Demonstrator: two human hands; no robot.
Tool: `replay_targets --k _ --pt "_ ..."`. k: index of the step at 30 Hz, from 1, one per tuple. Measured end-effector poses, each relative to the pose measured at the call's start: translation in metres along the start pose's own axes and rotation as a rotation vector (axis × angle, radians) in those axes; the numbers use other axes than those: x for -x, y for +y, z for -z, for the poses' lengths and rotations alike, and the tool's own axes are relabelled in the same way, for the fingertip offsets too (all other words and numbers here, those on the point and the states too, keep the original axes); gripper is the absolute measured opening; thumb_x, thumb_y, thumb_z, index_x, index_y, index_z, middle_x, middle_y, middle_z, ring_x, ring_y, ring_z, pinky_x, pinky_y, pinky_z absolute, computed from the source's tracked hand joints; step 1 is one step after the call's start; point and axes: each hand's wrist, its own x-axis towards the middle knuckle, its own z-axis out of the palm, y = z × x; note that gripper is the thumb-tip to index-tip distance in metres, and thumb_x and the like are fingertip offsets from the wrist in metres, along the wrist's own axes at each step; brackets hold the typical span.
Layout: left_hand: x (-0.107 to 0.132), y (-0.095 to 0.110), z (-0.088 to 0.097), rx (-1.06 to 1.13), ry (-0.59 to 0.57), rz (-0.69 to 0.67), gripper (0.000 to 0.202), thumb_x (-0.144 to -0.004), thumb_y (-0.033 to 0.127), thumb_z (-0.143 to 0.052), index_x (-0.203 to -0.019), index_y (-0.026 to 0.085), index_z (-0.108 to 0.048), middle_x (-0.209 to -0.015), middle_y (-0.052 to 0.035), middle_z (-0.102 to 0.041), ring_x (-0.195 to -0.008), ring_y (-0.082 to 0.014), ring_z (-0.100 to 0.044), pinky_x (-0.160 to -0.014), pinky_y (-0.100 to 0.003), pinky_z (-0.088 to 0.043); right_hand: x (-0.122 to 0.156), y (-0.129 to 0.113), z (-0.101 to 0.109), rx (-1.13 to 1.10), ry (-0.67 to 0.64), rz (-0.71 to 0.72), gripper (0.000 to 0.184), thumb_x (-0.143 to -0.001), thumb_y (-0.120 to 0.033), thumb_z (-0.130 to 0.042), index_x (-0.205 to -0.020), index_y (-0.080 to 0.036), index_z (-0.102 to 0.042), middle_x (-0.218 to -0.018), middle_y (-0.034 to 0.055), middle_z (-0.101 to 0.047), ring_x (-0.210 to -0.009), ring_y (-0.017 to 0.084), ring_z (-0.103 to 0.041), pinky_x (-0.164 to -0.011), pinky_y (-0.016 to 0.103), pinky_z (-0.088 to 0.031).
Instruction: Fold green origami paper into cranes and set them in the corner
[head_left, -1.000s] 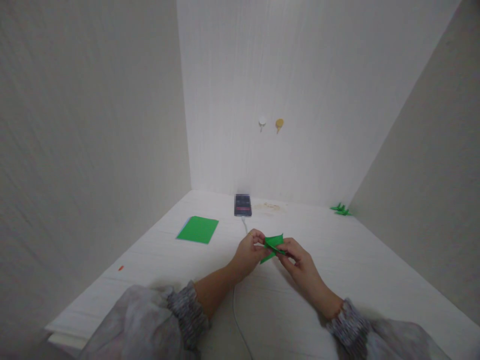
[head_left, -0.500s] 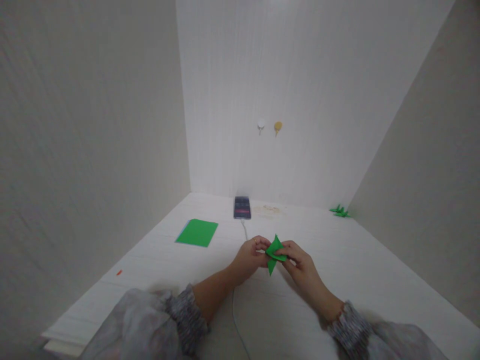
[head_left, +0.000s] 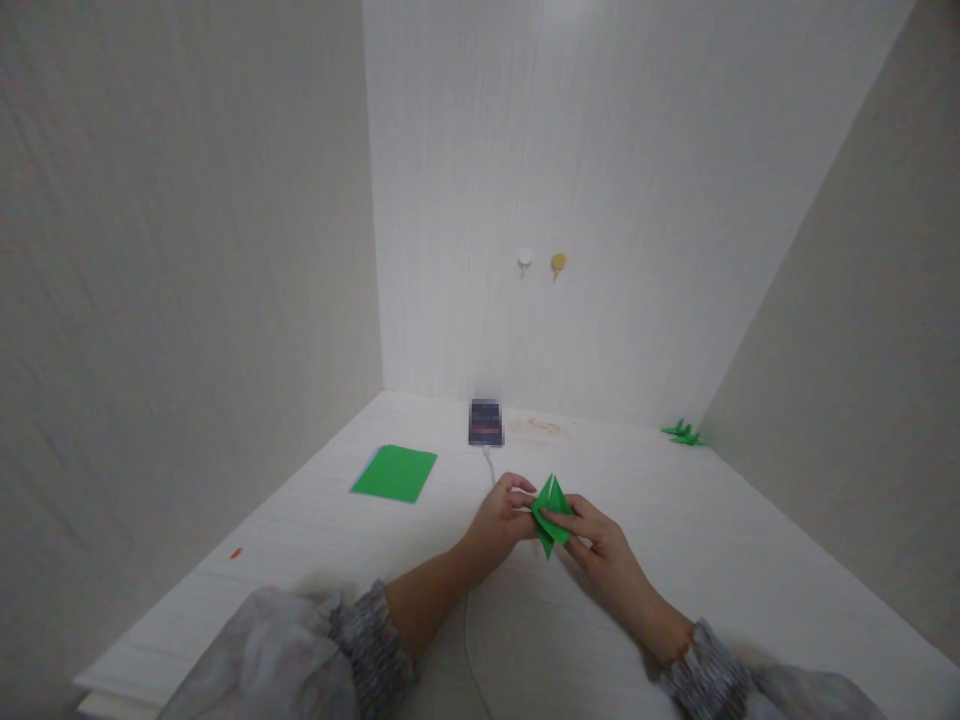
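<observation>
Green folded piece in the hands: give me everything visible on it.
The green folded piece looks like thin, matte paper creased into several pointed flaps. One point stands up, with a narrow pale gap near its tip; another points down toward the wearer. It is held between both hands, over the white table; whether it touches the table is unclear. The left hand grips its left edge; the right hand holds its right side, a finger across the front. The underside is hidden.

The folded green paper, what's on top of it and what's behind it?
The right hand has one of its fingers across the front of the folded green paper. White table shows around it. Whatever is straight behind is covered by the paper, so I can't tell.
</observation>
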Motion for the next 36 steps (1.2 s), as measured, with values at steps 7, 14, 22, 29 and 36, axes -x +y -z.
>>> replay_targets --k 7,14,22,29,36 --pt "0.006 0.009 -0.005 0.139 -0.036 0.059 0.036 -0.062 0.024 -0.065 -0.089 0.016 -0.041 -0.077 -0.0027 -0.059 -0.066 -0.0128 -0.057 -0.067 -0.031 -0.044 0.001 0.005 0.001 -0.141 0.04 0.004 0.022 -0.077 -0.026 -0.05 -0.092 -0.031 -0.065 -0.092 0.0052 -0.058 -0.087 0.02 -0.054 -0.075 0.034 -0.045" --pt "0.002 -0.004 0.003 0.089 -0.116 0.019 0.046 -0.061 0.029 -0.069 -0.097 0.017 -0.044 -0.08 -0.0038 -0.061 -0.071 -0.014 -0.059 -0.071 -0.032 -0.044 0.004 0.013 -0.003 -0.244 0.076 -0.08 0.016 -0.075 -0.032 -0.053 -0.084 -0.03 -0.066 -0.091 0.0046 -0.056 -0.086 0.02 -0.053 -0.074 0.033 -0.045" --pt "0.002 -0.002 0.001 -0.028 -0.136 0.043 0.035 -0.062 0.032 -0.067 -0.09 0.013 -0.059 -0.082 -0.0056 -0.063 -0.072 -0.0139 -0.058 -0.071 -0.028 -0.045 0.001 0.008 -0.004 -0.273 0.061 -0.041 0.014 -0.075 -0.031 -0.053 -0.076 -0.028 -0.067 -0.088 0.004 -0.055 -0.081 0.018 -0.053 -0.071 0.031 -0.045" --pt "0.0 -0.002 0.001 -0.08 -0.056 0.03 0.026 -0.065 0.033 -0.063 -0.08 0.013 -0.058 -0.072 -0.0029 -0.062 -0.066 -0.0127 -0.058 -0.067 -0.028 -0.046 -0.001 0.013 -0.006 -0.162 0.034 0.011 0.018 -0.077 -0.024 -0.048 -0.081 -0.027 -0.065 -0.092 0.005 -0.054 -0.087 0.019 -0.052 -0.073 0.032 -0.044" --pt "-0.005 -0.009 0.011 -0.156 0.035 -0.067 0.021 -0.07 0.033 -0.057 -0.079 0.015 -0.049 -0.074 -0.0012 -0.057 -0.069 -0.0125 -0.056 -0.069 -0.03 -0.047 0.001 0.006 -0.013 0.051 0.059 0.006 0.028 -0.069 -0.016 -0.056 -0.095 -0.024 -0.06 -0.109 0.0071 -0.046 -0.101 0.021 -0.046 -0.087 0.035 -0.038"
